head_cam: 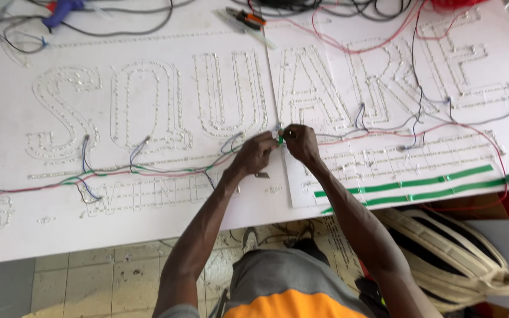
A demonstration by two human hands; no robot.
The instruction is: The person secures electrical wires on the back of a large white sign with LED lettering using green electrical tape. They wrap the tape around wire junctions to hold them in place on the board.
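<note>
White sign panels [148,229] cover the desk, studded with small lights and crossed by red, blue and green wires [166,172]. At frame centre I see my left hand [253,154] and right hand [300,142] meet, both pinching a small green piece [280,139] between fingertips

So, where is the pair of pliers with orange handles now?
In the head view, the pliers lie at the top centre of the white board, far above both hands, near the tangled wires.
</note>
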